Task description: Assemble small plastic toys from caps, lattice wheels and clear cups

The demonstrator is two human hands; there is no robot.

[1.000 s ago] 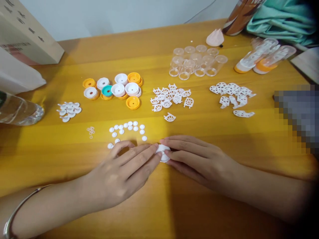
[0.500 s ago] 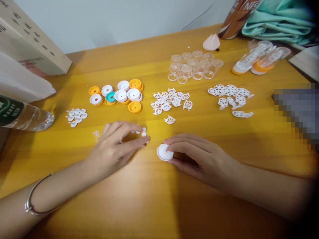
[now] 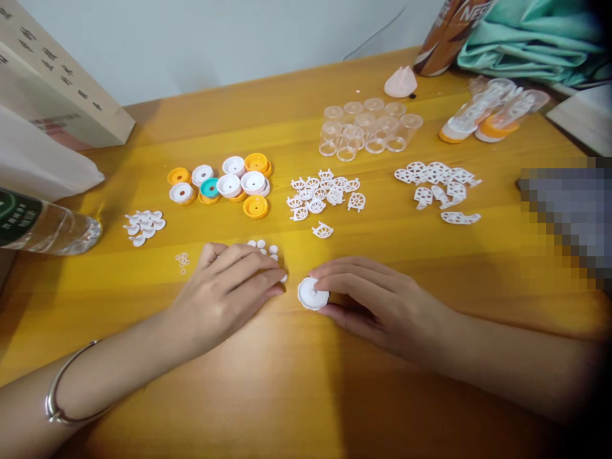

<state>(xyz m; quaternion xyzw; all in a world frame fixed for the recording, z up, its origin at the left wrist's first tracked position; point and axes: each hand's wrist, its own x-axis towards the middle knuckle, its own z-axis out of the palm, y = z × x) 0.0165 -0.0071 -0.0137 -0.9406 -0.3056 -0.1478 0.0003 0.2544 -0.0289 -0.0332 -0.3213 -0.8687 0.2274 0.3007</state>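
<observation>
Holding a white wheel near small gears

At the centre of the frame, the white wheel is gripped at its right edge by the right hand, with the fingers clamped on it, one on its upper face and the thumb at its lower edge. Just left of centre, a single gear is reached by the left hand; its fingers are bunched together, but whether the gear is pinched cannot be told. Other gears are partly hidden behind that hand. Tiny rings are scattered left of it, below some white discs. Orange, white and teal caps are grouped in the upper left, spoked pieces and clear cups in the upper middle, and flat cut-out pieces in the upper right, below filled tubes.
</observation>
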